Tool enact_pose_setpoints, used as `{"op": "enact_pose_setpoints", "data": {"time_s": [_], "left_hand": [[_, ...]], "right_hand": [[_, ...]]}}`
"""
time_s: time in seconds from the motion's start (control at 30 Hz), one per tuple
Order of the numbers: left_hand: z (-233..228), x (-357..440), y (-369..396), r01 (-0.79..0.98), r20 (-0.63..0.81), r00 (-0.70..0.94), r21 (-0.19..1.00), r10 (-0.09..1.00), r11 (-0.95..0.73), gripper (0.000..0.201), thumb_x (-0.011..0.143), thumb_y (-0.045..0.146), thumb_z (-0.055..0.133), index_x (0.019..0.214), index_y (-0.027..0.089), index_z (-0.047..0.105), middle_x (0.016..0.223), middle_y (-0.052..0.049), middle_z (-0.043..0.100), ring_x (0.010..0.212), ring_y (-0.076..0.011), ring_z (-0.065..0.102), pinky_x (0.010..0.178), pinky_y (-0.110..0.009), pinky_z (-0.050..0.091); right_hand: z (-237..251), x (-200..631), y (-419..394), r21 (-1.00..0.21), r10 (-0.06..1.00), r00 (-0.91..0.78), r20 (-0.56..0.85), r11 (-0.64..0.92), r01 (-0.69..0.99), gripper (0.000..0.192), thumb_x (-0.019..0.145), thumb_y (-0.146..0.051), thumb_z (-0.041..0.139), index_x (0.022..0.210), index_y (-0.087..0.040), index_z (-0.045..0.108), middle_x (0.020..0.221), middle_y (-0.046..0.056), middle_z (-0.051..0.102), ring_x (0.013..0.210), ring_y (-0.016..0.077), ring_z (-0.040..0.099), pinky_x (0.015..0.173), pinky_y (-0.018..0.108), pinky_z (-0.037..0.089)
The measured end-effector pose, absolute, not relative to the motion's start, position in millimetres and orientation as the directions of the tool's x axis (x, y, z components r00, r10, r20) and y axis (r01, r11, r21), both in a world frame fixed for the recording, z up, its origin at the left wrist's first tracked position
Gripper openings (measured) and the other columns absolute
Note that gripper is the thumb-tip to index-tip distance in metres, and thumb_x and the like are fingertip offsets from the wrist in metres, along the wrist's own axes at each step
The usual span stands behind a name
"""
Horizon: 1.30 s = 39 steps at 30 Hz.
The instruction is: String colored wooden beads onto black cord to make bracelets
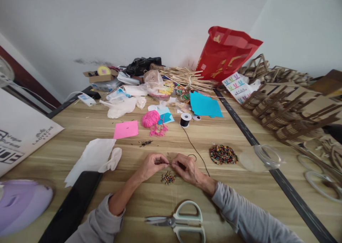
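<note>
My left hand and my right hand meet fingertip to fingertip just above the table, both closed in a pinch. A tiny dark bit shows between the fingertips, too small to make out. Black cord runs from a spool toward my right wrist, and a loop of it curls behind my right hand, which seems to pinch it. Loose multicoloured beads lie in a small group right below my fingers. To the right, a larger heap of strung-looking beads rests on the wood.
White-handled scissors lie partly open near the front edge. Short black pieces, a pink card and pink yarn lie beyond my hands. Clear round lids and small woven baskets stand right; a black phone-like slab left.
</note>
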State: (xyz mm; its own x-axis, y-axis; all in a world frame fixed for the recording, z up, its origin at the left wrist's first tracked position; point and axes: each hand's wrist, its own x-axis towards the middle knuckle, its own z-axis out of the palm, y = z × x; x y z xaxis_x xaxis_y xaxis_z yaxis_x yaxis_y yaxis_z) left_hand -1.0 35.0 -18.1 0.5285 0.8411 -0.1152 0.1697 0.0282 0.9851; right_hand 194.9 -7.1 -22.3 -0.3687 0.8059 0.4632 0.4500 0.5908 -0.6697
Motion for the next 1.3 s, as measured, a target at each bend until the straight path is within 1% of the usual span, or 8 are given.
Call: {"op": "enact_pose_setpoints", "data": {"time_s": [0.27, 0.57, 0.83, 1.03, 1.3], "left_hand": [[-22.6, -2.8, 37.3, 0.166, -0.097, 0.525, 0.986, 0.845, 0.010, 0.014, 0.069, 0.023, 0.070, 0.075, 0.011, 0.068, 0.071, -0.003, 0.067, 0.067, -0.0137, 0.059, 0.067, -0.025, 0.047], [-20.7, -3.0, 36.2, 0.174, -0.099, 0.525, 0.985, 0.845, 0.007, 0.010, 0.069, 0.020, 0.068, 0.074, 0.012, 0.068, 0.072, -0.003, 0.067, 0.068, -0.0138, 0.060, 0.068, -0.025, 0.047], [-19.9, -2.5, 36.6, 0.175, -0.096, 0.531, 0.985, 0.842, 0.001, 0.012, 0.069, 0.022, 0.070, 0.074, 0.012, 0.068, 0.073, -0.004, 0.067, 0.068, -0.0141, 0.061, 0.068, -0.025, 0.048], [-17.2, -1.5, 35.3, 0.191, -0.114, 0.534, 0.982, 0.838, 0.013, 0.013, 0.068, 0.023, 0.070, 0.074, 0.012, 0.068, 0.072, -0.004, 0.068, 0.067, -0.0137, 0.060, 0.066, -0.024, 0.048], [-16.4, -0.7, 34.4, 0.198, -0.140, 0.527, 0.979, 0.838, 0.040, 0.012, 0.067, 0.022, 0.070, 0.074, 0.012, 0.069, 0.071, -0.003, 0.067, 0.067, -0.0141, 0.059, 0.066, -0.025, 0.047]], "right_hand": [[-20.6, 194.1, -7.2, -0.668, 0.804, -0.383, 0.455, 0.592, 0.450, 0.016, 0.091, -0.020, 0.049, 0.078, -0.017, 0.056, 0.070, 0.003, 0.060, 0.062, 0.0133, 0.054, 0.057, 0.023, 0.041], [-21.1, 195.1, -7.6, -0.684, 0.818, -0.386, 0.427, 0.571, 0.454, 0.013, 0.090, -0.018, 0.050, 0.079, -0.017, 0.058, 0.072, 0.004, 0.060, 0.063, 0.0133, 0.055, 0.058, 0.023, 0.041], [-18.8, 193.6, -7.6, -0.680, 0.805, -0.385, 0.452, 0.590, 0.435, 0.014, 0.090, -0.017, 0.050, 0.078, -0.017, 0.058, 0.070, 0.003, 0.059, 0.061, 0.0127, 0.053, 0.056, 0.022, 0.040], [-20.1, 194.0, -7.4, -0.671, 0.800, -0.393, 0.454, 0.597, 0.440, 0.016, 0.091, -0.020, 0.049, 0.080, -0.016, 0.059, 0.071, 0.004, 0.061, 0.063, 0.0134, 0.054, 0.057, 0.023, 0.041], [-17.7, 194.0, -7.1, -0.689, 0.805, -0.406, 0.433, 0.586, 0.426, 0.017, 0.093, -0.023, 0.049, 0.082, -0.017, 0.060, 0.074, 0.005, 0.063, 0.066, 0.0149, 0.057, 0.059, 0.024, 0.044]]}}
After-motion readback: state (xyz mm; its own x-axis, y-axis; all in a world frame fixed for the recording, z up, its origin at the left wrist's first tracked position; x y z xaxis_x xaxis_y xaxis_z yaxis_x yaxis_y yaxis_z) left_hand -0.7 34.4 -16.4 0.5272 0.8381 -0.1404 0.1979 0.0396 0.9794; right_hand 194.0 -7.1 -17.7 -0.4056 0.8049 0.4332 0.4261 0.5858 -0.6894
